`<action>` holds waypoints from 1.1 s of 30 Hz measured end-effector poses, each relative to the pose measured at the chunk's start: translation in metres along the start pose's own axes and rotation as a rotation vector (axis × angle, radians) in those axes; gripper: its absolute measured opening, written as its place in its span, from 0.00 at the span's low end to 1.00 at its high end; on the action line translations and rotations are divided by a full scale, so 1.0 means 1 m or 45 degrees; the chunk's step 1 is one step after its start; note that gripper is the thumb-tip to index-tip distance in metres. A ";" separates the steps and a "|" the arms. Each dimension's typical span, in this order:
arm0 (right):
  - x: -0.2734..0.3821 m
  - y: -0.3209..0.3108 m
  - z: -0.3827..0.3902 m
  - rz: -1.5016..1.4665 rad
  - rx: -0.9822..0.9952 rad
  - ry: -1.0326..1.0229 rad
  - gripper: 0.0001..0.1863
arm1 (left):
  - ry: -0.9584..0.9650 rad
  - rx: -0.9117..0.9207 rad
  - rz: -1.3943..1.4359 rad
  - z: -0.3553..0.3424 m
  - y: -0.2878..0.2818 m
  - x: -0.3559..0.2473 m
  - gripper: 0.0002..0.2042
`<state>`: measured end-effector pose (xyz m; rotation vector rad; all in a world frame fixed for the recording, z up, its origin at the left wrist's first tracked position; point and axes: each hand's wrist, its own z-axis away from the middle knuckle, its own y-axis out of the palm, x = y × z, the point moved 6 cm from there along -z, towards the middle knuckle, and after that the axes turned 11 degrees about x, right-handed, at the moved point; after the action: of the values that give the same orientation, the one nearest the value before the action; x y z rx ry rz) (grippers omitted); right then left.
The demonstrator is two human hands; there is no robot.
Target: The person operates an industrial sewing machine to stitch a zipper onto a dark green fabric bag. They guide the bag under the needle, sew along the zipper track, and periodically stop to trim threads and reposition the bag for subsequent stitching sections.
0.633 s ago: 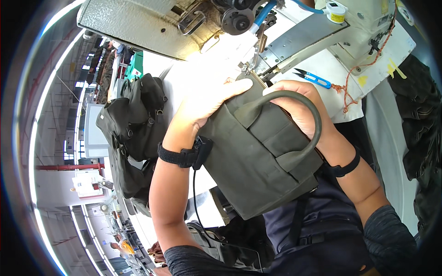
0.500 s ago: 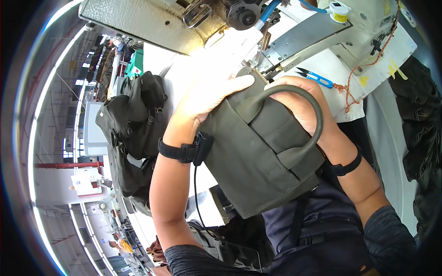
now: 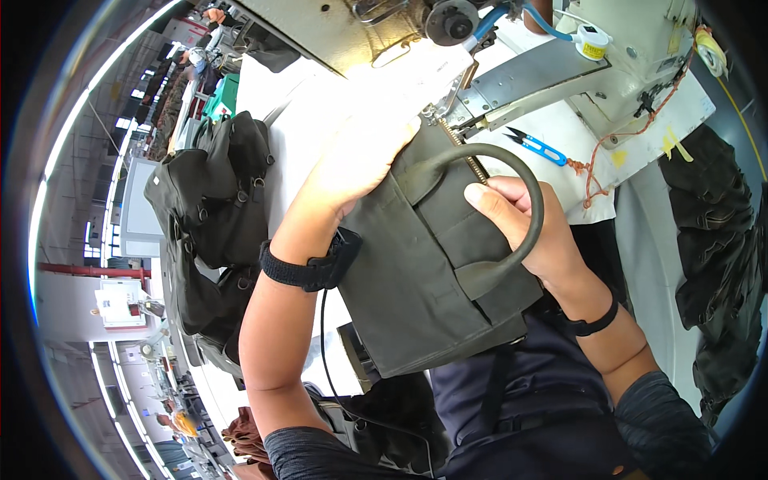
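A dark olive bag with one rounded handle lies before me, tilted, its far end at the sewing machine's needle area. A metal-toothed zipper runs along its right upper edge. My left hand grips the bag's upper left edge, thumb side on the fabric; strong glare washes out its other fingers. Below the needle area, my right hand pinches the zipper edge, thumb on top and fingers curled at the side, next to the handle's curve.
Blue-handled thread snips lie on the machine table, tied to an orange cord. Several dark bags are piled at the left. More dark pieces hang at the right. The machine's head overhangs the far side.
My right hand has slid back along the zipper edge toward me, its thumb now showing on top. My left hand has shifted slightly left, and the handle leans differently.
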<state>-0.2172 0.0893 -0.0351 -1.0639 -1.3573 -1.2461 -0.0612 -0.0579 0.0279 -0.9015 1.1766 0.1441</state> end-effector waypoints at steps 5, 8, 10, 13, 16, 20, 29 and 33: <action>-0.007 -0.005 -0.009 0.056 -0.065 -0.088 0.25 | 0.058 -0.012 0.116 -0.013 -0.006 0.011 0.13; -0.007 -0.007 -0.022 0.075 -0.060 -0.161 0.26 | 0.104 0.015 0.149 -0.020 -0.015 0.014 0.17; -0.004 -0.005 -0.026 0.069 -0.052 -0.181 0.26 | 0.138 0.050 0.220 -0.021 -0.016 0.011 0.14; -0.004 0.002 -0.030 0.038 -0.043 -0.167 0.26 | 0.146 0.129 0.247 -0.025 -0.022 0.032 0.14; -0.009 -0.003 -0.030 0.027 -0.074 -0.121 0.26 | 0.072 0.152 0.308 -0.043 -0.026 0.049 0.17; -0.017 -0.008 -0.030 -0.045 -0.105 -0.138 0.23 | -0.118 0.067 0.252 -0.034 -0.022 0.032 0.23; -0.028 -0.015 -0.014 0.074 -0.106 -0.109 0.14 | -0.342 -0.119 0.206 -0.036 -0.014 0.019 0.20; -0.023 -0.021 0.026 -0.025 -0.107 -0.129 0.15 | -0.370 -0.141 0.047 -0.038 -0.008 0.007 0.18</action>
<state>-0.2366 0.1130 -0.0610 -1.1891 -1.4052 -1.2884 -0.0820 -0.0917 0.0227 -0.9215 0.9214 0.3613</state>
